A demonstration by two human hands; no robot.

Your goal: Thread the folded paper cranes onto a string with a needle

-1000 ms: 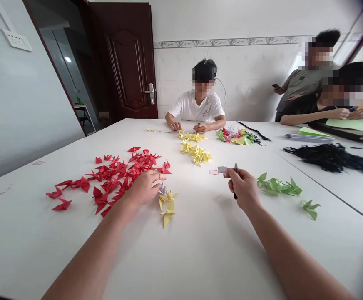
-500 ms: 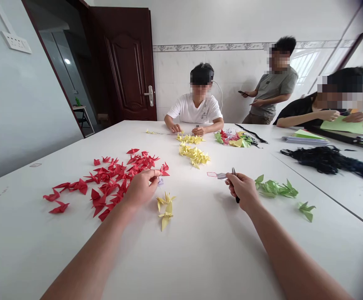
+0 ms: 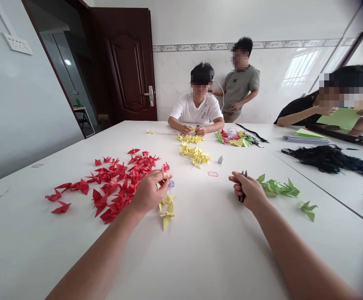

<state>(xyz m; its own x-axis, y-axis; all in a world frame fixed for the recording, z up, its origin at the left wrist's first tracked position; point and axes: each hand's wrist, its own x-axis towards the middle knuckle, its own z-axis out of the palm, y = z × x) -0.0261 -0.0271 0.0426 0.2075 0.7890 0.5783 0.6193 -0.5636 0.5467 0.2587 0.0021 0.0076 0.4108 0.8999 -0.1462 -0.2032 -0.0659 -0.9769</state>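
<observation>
My left hand is closed in a pinch at a small pale lilac folded paper, partly hidden by the fingers. Just left of it lies a pile of red paper cranes, and in front of it are a few yellow paper cranes. My right hand is wrapped round small dark scissors, their tips pointing up and away. A small whitish folded paper piece sits on the table beyond the hands. Green paper cranes lie right of my right hand.
More yellow cranes lie mid-table on the white table. Farther back is a mixed colourful bundle. Black cords and stacked paper are at the right. A person opposite handles yellow pieces; another holds green paper.
The whitish piece from my right hand now sits on the table, farther away. My left hand has moved slightly right with the lilac paper. The standing person has moved left.
</observation>
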